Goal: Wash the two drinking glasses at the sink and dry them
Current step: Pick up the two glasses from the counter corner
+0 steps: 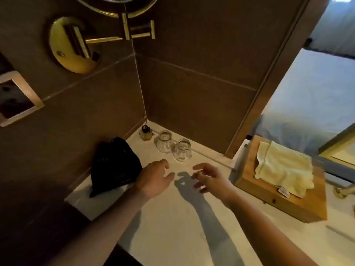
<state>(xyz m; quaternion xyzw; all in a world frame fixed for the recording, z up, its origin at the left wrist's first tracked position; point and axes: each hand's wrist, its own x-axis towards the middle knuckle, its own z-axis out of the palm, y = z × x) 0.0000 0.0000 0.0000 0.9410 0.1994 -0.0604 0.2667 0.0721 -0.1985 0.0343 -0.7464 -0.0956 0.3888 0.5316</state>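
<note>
Two clear ribbed drinking glasses stand side by side in the far corner of the pale counter [172, 217]: the left glass [164, 141] nearer the corner, the right glass [182, 150] touching or nearly touching it. My left hand [155, 178] hovers just short of them, fingers apart and empty. My right hand [208, 178] is beside it, fingers curled loosely and spread, holding nothing. A pale folded towel [284, 167] lies on a wooden box [284, 204] at the right. The sink is out of view.
A black drawstring pouch [115, 166] leans against the left wall by my left hand. A small bottle with a dark cap [146, 132] sits in the very corner. Brown tiled walls close in behind; a brass mirror arm [75, 45] is mounted above.
</note>
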